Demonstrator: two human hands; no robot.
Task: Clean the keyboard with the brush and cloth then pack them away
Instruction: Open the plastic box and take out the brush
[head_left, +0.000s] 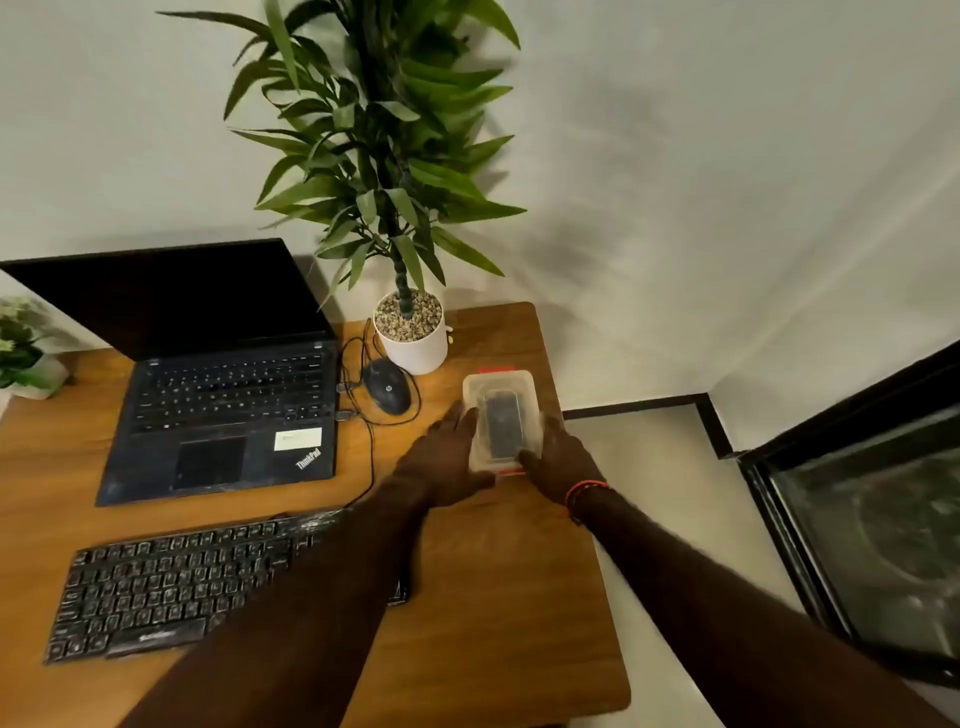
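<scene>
A clear plastic box (500, 385) with red clips at both ends sits near the right edge of the wooden desk, lid on, with something dark inside that I cannot make out. My left hand (451, 457) presses against its left side and my right hand (560, 457) against its right side, fingers along the lid. A dusty black keyboard (171, 577) lies at the front left, partly under my left forearm. No brush or cloth shows outside the box.
An open black laptop (223, 400) stands at the back left of the desk (498, 597). A wired black mouse (387, 385) and a tall plant in a white pot (415, 348) sit behind the box. A small plant (21, 348) is far left. A dark glass cabinet (872, 519) stands at right.
</scene>
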